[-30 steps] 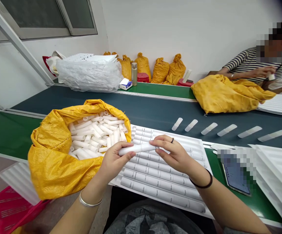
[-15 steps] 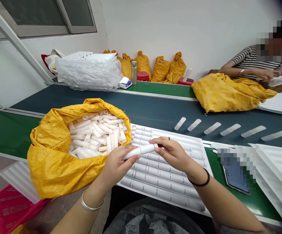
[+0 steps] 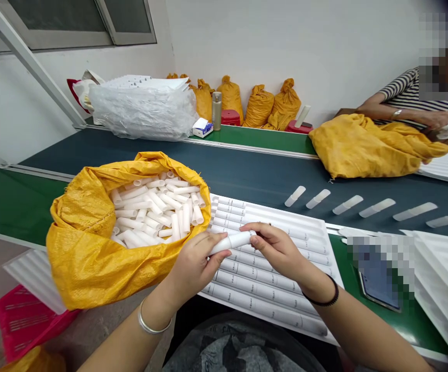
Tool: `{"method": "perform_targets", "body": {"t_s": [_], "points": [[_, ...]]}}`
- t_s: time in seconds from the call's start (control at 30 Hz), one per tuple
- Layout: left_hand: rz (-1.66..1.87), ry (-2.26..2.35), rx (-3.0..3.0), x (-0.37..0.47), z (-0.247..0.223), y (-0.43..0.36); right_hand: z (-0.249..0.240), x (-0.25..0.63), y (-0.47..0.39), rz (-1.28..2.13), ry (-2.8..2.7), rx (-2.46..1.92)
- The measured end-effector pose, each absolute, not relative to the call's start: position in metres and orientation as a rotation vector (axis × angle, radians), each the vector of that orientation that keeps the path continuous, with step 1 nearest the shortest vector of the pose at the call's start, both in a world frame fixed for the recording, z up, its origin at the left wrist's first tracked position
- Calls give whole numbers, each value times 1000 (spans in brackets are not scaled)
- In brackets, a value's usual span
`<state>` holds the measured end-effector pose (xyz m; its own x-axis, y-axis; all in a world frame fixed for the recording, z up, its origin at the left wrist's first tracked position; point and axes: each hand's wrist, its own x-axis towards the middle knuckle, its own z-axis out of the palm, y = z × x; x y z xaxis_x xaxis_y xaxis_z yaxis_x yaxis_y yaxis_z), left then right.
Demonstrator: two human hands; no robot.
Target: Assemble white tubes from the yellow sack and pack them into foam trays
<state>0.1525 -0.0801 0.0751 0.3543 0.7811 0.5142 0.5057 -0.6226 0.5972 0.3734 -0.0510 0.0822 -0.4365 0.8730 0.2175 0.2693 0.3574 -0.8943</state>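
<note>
White tube (image 3: 237,241) is held over the left part of the tray (image 3: 309,223), thumb and fingers of the left hand (image 3: 195,261) closed about one end, those of the right hand (image 3: 280,250) pinching the other. Its long axis runs left to right, the right end higher in my view; I judge the step in hand a two-handed adjustment, the next move calling for steady pressure at both ends. Beyond the hands stand an open yellow sack (image 3: 79,279) and, farther off, a dark belt (image 3: 243,170) bearing spaced tubes (image 3: 348,204).
</note>
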Motion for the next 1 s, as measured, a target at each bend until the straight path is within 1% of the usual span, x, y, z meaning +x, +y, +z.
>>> {"method": "perform_targets", "body": {"t_s": [0.1, 0.17, 0.27, 0.37, 0.43, 0.5, 0.63, 0.73, 0.87, 1.0], "points": [[1214, 1137, 2253, 154, 75, -79, 84, 376, -53, 1015, -1943, -1010], [1163, 1189, 2139, 153, 78, -78, 84, 377, -51, 922, -2008, -963], [859, 1180, 1878, 151, 87, -75, 83, 375, -48, 737, -2086, -812], [574, 1024, 1647, 153, 93, -73, 83, 369, -45, 563, -2091, -611], [459, 881, 1483, 157, 92, -75, 85, 365, -43, 512, -2076, -496], [418, 730, 1275, 164, 88, -78, 89, 362, -43, 495, -2042, -423], [475, 510, 770, 182, 74, -91, 94, 359, -42, 499, -1919, -390], [596, 499, 585, 193, 66, -99, 93, 356, -40, 566, -1913, -444], [783, 625, 666, 200, 60, -101, 90, 352, -38, 597, -1924, -636], [915, 821, 984, 197, 59, -96, 87, 347, -37, 580, -1913, -854]]}}
